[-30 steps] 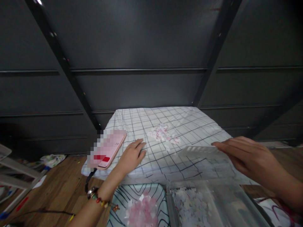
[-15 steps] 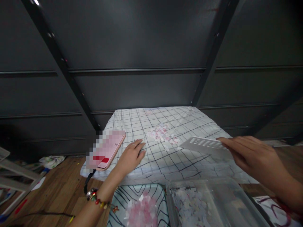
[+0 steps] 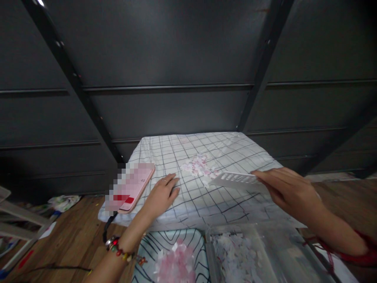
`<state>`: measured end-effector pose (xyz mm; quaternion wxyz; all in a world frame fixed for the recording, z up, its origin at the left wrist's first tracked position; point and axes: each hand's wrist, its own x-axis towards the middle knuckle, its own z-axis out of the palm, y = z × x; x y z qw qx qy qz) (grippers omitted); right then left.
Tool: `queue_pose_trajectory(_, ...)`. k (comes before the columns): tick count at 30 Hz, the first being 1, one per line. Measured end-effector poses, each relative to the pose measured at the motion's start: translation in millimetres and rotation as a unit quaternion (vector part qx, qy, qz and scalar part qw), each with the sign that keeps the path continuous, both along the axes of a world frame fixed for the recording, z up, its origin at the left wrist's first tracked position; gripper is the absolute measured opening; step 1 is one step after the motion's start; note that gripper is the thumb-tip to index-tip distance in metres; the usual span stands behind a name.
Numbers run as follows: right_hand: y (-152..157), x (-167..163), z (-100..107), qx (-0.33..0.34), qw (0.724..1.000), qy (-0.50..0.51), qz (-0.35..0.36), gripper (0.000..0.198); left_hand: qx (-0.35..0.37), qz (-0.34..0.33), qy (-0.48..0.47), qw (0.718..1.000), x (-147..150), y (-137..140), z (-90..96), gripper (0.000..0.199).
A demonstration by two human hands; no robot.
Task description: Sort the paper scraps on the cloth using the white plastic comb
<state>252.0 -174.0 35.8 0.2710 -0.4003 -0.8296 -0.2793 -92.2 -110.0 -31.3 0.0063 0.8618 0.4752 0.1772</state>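
My right hand (image 3: 290, 192) grips a flat white slotted plastic piece (image 3: 235, 180), tilted low over the checked cloth. Its left end reaches the near right edge of a loose pile of small white and pink flakes (image 3: 197, 166); whether it touches them I cannot tell. My left hand (image 3: 163, 192) rests on the cloth with fingers stretched out, left of the pile and holding nothing. Beside that hand lies a pink phone (image 3: 141, 184), partly blurred out.
White cloth with dark grid lines (image 3: 165, 151) covers the table, which stands against dark metal panels (image 3: 171, 114). At the near edge sit a patterned tray (image 3: 144, 251) of pink pieces (image 3: 176, 265) and a clear plastic box (image 3: 282, 251) with pale flakes.
My right hand and the slotted piece have moved left, bringing its end up to the flake pile. My left hand stays on the cloth.
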Motion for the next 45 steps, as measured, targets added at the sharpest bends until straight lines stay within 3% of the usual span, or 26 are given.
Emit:
queue_pose_trajectory(4, 6, -11, -2, 0.0, 1.0, -0.013, 0.017, 0.025, 0.009, -0.001, -0.002, 1.0, 0, 0, -0.5, 0.034)
queue_pose_trajectory(10, 11, -1, -4, 0.014, 0.998, -0.024, -0.052, 0.026, 0.004, -0.003, 0.005, 1.0, 0, -2, 2.7, 0.034)
queue_pose_trajectory(26, -16, -36, -2, -0.015, 0.999, 0.011, 0.04, 0.03, -0.011, 0.003, 0.011, 1.0, 1, -3, 4.8, 0.036)
queue_pose_trajectory(35, -31, -37, -3, 0.015, 0.998, -0.025, -0.047, 0.032, 0.001, 0.006, -0.002, 1.0, 0, -3, 2.2, 0.035)
queue_pose_trajectory(42, -55, -75, 6, 0.016, 0.999, -0.029, 0.027, 0.035, -0.003, -0.002, 0.001, 1.0, -1, -2, 2.6, 0.035)
queue_pose_trajectory(45, -64, -93, 15, -0.025, 0.997, -0.023, 0.075, 0.039, -0.009, 0.001, 0.006, 1.0, 0, -2, 3.5, 0.036)
